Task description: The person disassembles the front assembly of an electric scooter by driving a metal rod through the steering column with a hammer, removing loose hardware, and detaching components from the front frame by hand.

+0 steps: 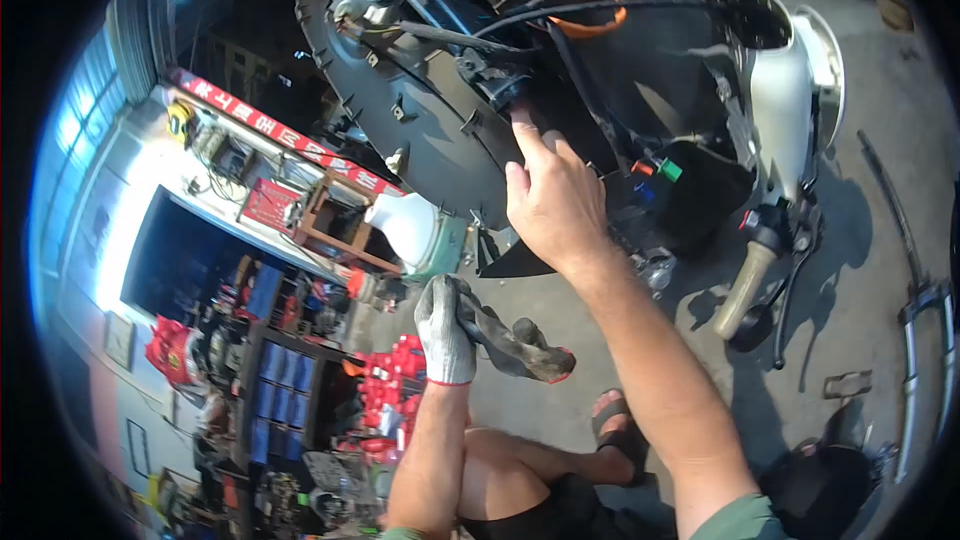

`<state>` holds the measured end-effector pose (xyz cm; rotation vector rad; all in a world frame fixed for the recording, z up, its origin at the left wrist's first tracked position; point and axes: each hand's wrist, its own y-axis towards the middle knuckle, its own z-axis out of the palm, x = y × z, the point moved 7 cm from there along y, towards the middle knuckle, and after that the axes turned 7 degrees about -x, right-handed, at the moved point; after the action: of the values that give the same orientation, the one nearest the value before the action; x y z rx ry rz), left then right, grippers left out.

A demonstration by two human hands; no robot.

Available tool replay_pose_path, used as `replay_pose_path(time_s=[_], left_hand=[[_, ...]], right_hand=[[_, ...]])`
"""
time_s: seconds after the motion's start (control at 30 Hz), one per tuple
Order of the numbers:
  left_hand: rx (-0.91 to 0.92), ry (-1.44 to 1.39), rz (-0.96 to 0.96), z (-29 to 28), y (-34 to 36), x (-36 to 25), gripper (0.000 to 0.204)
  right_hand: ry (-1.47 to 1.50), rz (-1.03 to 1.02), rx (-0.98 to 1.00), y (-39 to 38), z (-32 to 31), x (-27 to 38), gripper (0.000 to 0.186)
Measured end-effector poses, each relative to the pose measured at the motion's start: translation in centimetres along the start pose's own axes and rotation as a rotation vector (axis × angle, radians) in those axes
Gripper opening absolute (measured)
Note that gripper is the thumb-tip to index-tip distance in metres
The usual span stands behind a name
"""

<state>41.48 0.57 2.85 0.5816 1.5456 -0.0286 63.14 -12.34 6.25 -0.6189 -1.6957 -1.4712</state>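
Observation:
My left hand (442, 325) wears a white and grey knit work glove with a red cuff edge. It is closed around a second, dirty grey glove (515, 342) that hangs out to the right. My right hand (558, 195) is bare, with its index finger stretched out and thumb apart. That fingertip reaches a dark cylindrical part (500, 88) inside the opened front of a scooter (440, 155); whether it presses on it I cannot tell. Nothing shows in the right palm, though its lower fingers are partly hidden. Cables and a green connector (669, 171) lie beyond that hand.
A handlebar grip (745, 290) with its lever juts out at the right. Fork tubes (910, 390) and a hammer (848, 384) are on the floor. Toward the left stand a shelf with blue bins (283, 395), red parts (385, 390) and a white bucket-like container (405, 225).

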Motion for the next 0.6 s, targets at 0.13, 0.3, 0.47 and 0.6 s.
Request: replay_pose_path(time_s=[0.13, 0.3, 0.47, 0.6], left_hand=[[-0.12, -0.094, -0.04, -1.1, -0.2, -0.9, 0.022], [-0.016, -0.087, -0.174, 2.1, -1.4, -0.4, 0.034], [0.094, -0.132, -0.202, 3.6, -1.3, 0.4, 0.042], [0.143, -0.061, -0.149, 4.1, -0.4, 0.5, 0.042]], right_hand=[[0.438, 0.062, -0.113, -2.7, -0.6, -0.2, 0.056], [0.685, 0.302, -0.041, -9.8, -2.9, -2.9, 0.057], [0.661, 0.408, 0.087, -13.9, -3.7, -7.9, 0.06], [0.663, 0.483, 0.159, -14.9, -3.3, -10.3, 0.061]])
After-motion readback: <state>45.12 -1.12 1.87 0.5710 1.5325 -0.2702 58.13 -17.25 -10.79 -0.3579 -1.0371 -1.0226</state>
